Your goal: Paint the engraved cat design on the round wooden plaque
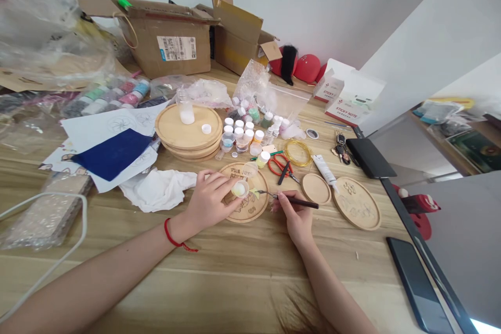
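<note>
My left hand [209, 198], with a red string bracelet at the wrist, has its fingers around a small clear cup [240, 188] with pale yellow contents. The cup is over a round wooden plate [256, 212] bearing a dark-lined design. In my right hand [296, 222] is a slim palette knife [298, 201] with a dark handle. Its thin metal blade points left to the plate, where a yellow-green patch [255, 193] shows near the tip. Behind the plate stand a jar of yellow material [263, 159] and red-handled pliers [279, 166].
Stacked wooden plates [188, 138], white-capped jars [238, 126] and gold wire [298, 153] lie behind. A white tube [324, 171] touches another drawn plate [358, 203] at right. Crumpled white cloth [156, 190] lies left; a phone [417, 282] lies near the right edge.
</note>
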### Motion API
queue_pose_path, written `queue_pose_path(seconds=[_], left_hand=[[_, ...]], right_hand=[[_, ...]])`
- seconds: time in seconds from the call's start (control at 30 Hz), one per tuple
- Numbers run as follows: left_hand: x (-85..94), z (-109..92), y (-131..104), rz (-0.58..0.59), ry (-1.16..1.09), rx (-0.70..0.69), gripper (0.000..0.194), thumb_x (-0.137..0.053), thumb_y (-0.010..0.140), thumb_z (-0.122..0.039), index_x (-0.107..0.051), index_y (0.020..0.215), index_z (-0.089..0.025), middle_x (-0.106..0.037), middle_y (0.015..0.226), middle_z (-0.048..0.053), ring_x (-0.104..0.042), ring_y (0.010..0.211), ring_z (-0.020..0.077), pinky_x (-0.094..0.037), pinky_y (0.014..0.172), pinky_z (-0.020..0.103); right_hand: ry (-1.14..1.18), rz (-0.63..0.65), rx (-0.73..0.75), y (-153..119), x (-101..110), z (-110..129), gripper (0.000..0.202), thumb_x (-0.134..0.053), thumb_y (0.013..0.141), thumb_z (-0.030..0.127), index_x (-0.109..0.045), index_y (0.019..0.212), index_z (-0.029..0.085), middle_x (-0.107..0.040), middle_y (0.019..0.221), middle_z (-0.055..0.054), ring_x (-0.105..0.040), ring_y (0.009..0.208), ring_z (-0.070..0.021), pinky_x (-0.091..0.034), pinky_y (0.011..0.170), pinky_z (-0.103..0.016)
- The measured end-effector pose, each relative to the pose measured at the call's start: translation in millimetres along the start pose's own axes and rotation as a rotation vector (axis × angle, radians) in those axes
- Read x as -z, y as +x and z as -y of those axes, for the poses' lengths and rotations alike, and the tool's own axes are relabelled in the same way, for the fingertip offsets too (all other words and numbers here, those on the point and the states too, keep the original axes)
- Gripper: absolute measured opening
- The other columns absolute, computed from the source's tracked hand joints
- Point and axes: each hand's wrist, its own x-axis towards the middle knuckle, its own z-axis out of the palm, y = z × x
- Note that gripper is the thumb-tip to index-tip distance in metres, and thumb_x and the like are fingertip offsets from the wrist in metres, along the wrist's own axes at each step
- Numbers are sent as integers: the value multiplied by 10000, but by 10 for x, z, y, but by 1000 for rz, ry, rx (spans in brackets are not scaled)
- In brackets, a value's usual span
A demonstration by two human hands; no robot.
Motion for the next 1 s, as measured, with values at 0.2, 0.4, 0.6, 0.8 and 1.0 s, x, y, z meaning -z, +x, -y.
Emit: queue_pose_path(seconds=[0.2, 0.4, 0.6, 0.8, 1.0], left_hand=[[3, -1, -3, 3, 6, -3, 222, -665, 845, -353, -689, 1000, -195, -733, 832, 21, -656, 799, 194, -390, 830, 389], [2, -4, -4, 18, -3, 4, 223, -673, 839, -349, -694, 1008, -203, -733, 841, 25, -659, 816, 200, -383, 844, 391], [-6, 5, -10, 11, -6, 2, 226, -677, 837, -347, -685, 1006, -197, -731, 833, 26, -654, 804, 200, -382, 854, 392], [-9, 11, -16, 30, -1, 8, 232, -670, 840, -358, -691, 1014, -206, -731, 833, 29, -656, 814, 205, -383, 850, 394], [15, -12, 7, 32, -4, 17, 225, -666, 843, -368, -697, 999, -209, -736, 835, 26, -661, 809, 197, -390, 838, 392]], right_hand=[[-21, 14, -3, -3, -11, 12, 240, -740, 794, 424, -650, 783, 202, -681, 615, -1, -607, 521, -152, -501, 537, -290], [-17, 1, -16, 5, 2, -21, 243, -738, 795, 429, -651, 791, 202, -684, 625, -5, -608, 520, -155, -502, 533, -294], [-13, -50, -1, 17, -17, -3, 269, -740, 784, 455, -651, 809, 203, -693, 657, -11, -609, 518, -157, -525, 533, -307], [-25, -46, -8, 17, -24, -1, 287, -751, 768, 468, -649, 798, 201, -681, 639, -4, -605, 515, -153, -521, 528, -301], [-44, -31, -10, 4, -30, 31, 298, -743, 769, 485, -633, 774, 208, -674, 623, -4, -600, 514, -160, -517, 523, -307]])
